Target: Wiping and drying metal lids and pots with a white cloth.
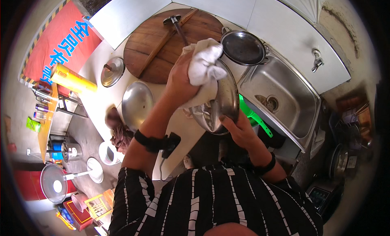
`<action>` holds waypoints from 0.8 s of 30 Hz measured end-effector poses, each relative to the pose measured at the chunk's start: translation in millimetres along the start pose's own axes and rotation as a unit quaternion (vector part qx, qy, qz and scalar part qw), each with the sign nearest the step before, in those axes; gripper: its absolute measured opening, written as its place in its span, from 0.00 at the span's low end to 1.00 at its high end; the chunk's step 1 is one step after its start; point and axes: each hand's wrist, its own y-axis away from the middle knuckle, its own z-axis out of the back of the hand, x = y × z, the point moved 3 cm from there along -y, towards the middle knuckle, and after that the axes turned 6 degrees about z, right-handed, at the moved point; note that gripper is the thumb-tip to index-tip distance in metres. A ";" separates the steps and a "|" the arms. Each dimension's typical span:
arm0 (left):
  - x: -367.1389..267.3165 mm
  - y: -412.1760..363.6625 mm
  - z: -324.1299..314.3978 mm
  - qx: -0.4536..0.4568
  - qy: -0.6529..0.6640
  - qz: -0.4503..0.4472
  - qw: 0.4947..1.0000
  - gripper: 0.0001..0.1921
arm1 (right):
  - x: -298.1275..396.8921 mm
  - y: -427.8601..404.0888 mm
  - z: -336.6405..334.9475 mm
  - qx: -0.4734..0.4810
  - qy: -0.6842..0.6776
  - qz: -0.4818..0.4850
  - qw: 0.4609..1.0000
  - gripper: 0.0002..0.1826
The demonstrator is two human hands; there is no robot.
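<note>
My left hand (182,79) grips a bunched white cloth (204,64) over the upper left side of a shiny metal bowl or pan (227,99). Its exact kind is hard to tell, since cloth and hand cover part of it. My right hand (236,126) holds the lower rim, thumb on the near face, and the vessel is tilted up in front of me. Behind the cloth, a hammer (179,28) lies on a round wooden board (146,44) with a crossbar. Beyond the vessel stands a dark two-handled pan (243,47).
A steel sink (285,92) is at the right, below a wall tap (317,61). A green plastic handle (259,120) shows beside it. On the white counter at the left are a metal lid (113,72), a larger metal lid or dish (138,106) and a brown cloth (121,137).
</note>
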 end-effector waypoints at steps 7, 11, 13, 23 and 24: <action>-41.7 33.4 -30.0 0.098 -0.118 -0.068 0.986 0.30 | -22.5 -3.5 4.2 -0.075 -0.053 0.040 0.995 0.19; -45.8 49.5 -27.9 0.131 -0.097 -0.105 0.981 0.28 | -24.3 -3.4 6.6 0.013 0.022 0.111 0.993 0.26; -44.1 47.8 -26.2 0.131 -0.103 -0.122 0.978 0.28 | -30.6 -6.4 3.6 -0.001 -0.155 0.035 0.987 0.23; 13.9 16.5 -6.6 -0.045 -0.074 0.023 0.996 0.23 | -6.1 -15.3 -14.3 -0.014 0.054 -0.001 0.998 0.17; 9.5 18.3 -11.9 -0.034 -0.067 0.017 0.997 0.25 | -2.4 -16.3 -15.8 -0.035 0.046 0.041 0.997 0.16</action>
